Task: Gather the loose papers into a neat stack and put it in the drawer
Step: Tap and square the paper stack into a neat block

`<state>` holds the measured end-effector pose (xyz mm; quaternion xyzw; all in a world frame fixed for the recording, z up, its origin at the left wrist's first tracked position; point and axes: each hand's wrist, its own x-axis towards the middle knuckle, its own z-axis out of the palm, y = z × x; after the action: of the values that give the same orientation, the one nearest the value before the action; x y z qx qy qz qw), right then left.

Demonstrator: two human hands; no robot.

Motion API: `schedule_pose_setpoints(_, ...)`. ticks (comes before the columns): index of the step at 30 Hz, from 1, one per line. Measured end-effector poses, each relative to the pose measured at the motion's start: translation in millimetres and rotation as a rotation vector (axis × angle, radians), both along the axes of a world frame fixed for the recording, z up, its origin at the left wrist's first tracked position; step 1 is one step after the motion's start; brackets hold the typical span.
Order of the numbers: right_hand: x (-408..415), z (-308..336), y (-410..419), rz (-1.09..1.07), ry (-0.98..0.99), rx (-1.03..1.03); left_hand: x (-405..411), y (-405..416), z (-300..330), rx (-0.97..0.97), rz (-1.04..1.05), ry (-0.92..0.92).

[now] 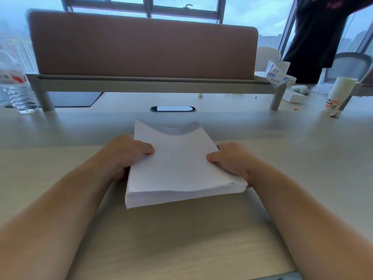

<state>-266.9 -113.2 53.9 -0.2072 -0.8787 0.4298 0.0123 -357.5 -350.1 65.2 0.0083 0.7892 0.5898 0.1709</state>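
A thick stack of white papers [179, 164] is held just above the pale desk [181, 239], in the middle of the view. My left hand [123, 154] grips its left edge, thumb on top. My right hand [230, 160] grips the right edge the same way. The far end of the top sheets curls upward. The near edges of the sheets line up fairly evenly. No drawer is in view.
A brown divider panel [141, 47] on a grey frame crosses the back of the desk, with a cable port [173, 108] before it. A water bottle [16, 85] stands far left. Paper cups [339, 93], cartons [276, 73] and a person in black [316, 37] are at far right.
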Motion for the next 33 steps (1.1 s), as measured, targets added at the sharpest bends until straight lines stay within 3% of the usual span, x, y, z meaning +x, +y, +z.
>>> schedule_pose_setpoints(3,-0.6,-6.2,1.1,-0.018,0.157,-0.096,0.0,2.4,-3.0,0.068,-0.034,0.185)
schedule_pose_setpoints(6,0.6,-6.8,-0.9,-0.068,0.411,-0.141,3.7,5.3,3.1,0.292,-0.026,0.251)
schedule_pose_setpoints(9,4.5,-1.6,-6.7,-0.089,0.649,-0.053,15.8,12.1,10.7,0.421,-0.018,0.356)
schedule_pose_setpoints(13,9.8,2.2,-11.9,-0.075,0.814,0.037,29.9,17.1,13.8,0.459,0.011,0.556)
schedule_pose_setpoints(20,8.8,3.0,-6.9,-0.045,0.943,-0.206,32.7,20.6,11.4,0.57,-0.028,0.531)
schedule_pose_setpoints(27,10.9,0.7,-10.0,-0.028,0.989,-0.023,40.3,22.1,10.1,0.518,-0.051,0.585)
schedule_pose_setpoints(33,10.5,7.7,-4.4,-0.024,1.014,-0.242,27.2,15.0,13.9,0.623,-0.067,0.525)
